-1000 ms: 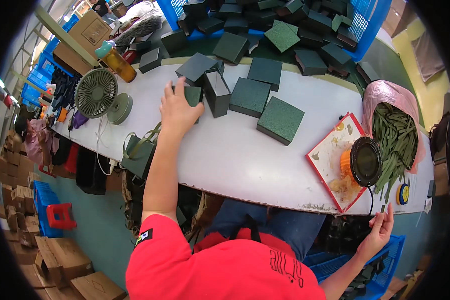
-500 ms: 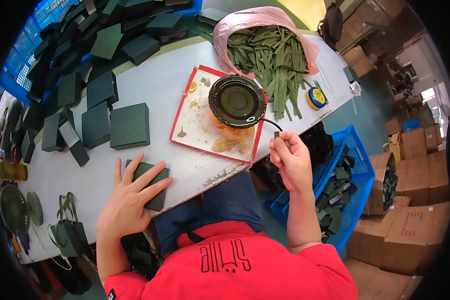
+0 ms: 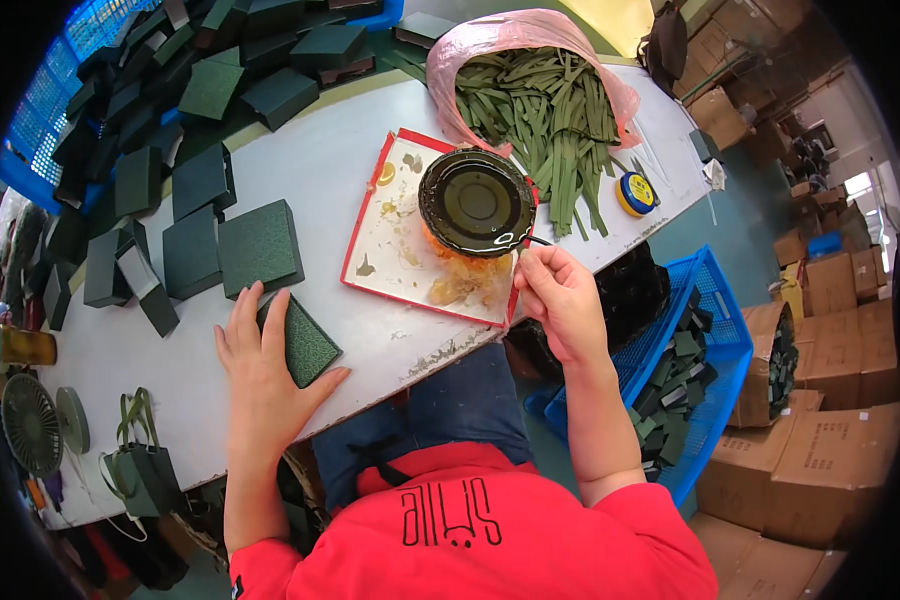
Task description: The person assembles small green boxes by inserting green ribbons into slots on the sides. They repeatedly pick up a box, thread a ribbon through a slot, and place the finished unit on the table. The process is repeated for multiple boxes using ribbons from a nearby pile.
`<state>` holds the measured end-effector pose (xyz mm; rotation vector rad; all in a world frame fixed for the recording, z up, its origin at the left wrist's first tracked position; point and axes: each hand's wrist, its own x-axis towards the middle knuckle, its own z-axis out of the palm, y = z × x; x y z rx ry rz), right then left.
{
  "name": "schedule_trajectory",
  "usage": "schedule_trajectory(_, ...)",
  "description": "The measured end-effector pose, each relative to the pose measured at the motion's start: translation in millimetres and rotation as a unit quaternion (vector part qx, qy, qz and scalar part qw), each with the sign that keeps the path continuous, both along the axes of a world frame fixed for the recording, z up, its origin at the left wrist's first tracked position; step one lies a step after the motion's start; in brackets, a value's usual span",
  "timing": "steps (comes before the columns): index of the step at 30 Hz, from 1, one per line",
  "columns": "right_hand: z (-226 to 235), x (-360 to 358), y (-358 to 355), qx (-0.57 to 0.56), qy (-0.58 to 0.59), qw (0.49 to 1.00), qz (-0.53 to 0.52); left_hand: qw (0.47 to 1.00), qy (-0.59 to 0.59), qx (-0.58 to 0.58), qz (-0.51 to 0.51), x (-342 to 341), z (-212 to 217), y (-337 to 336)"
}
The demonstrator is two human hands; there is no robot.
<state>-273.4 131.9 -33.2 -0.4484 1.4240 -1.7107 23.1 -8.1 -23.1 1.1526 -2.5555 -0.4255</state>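
Observation:
A dark green box (image 3: 306, 344) lies near the table's front edge. My left hand (image 3: 270, 385) spans it, fingers along its left side and thumb at its lower right corner. My right hand (image 3: 560, 300) is pinched closed beside the right rim of a round black glue pot (image 3: 475, 200). A short green ribbon is in this pinch, now mostly hidden by the fingers. Dark glossy liquid fills the pot, which stands on a white tray with red edges (image 3: 370, 255), stained with amber glue.
Many dark green boxes (image 3: 260, 245) crowd the left and back of the table. Behind the pot, a pink bag (image 3: 445, 65) spills green ribbon strips (image 3: 560, 130). A yellow-blue round tin (image 3: 635, 193) sits right. Blue crates (image 3: 715, 370) and cartons (image 3: 820, 460) stand beyond the front edge.
My right hand has moved left, up to the pot's rim. My left hand has drawn its fingers together along the green box, which is turned to a new angle.

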Motion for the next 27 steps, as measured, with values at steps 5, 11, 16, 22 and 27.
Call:
schedule_trajectory(5, -1, -3, -6, 0.013, 0.010, 1.000, -0.010, 1.000, -0.001, -0.001, -0.002, 2, -8, 2)
schedule_trajectory(11, -1, -4, -10, 0.033, 0.012, 0.999, -0.015, 1.000, 0.002, 0.010, -0.016, 1, -1, 3)
schedule_trajectory(16, -7, -12, -9, 0.008, -0.031, 0.999, -0.004, 0.999, -0.019, 0.018, -0.018, -1, 2, 6)
schedule_trajectory(22, -1, 3, -3, -0.014, 0.039, 0.997, -0.065, 1.000, -0.016, 0.027, -0.004, -2, 0, 7)
schedule_trajectory(27, 12, 29, 9, 0.003, 0.087, 0.996, -0.033, 0.993, 0.078, 0.064, -0.057, 5, -6, 6)
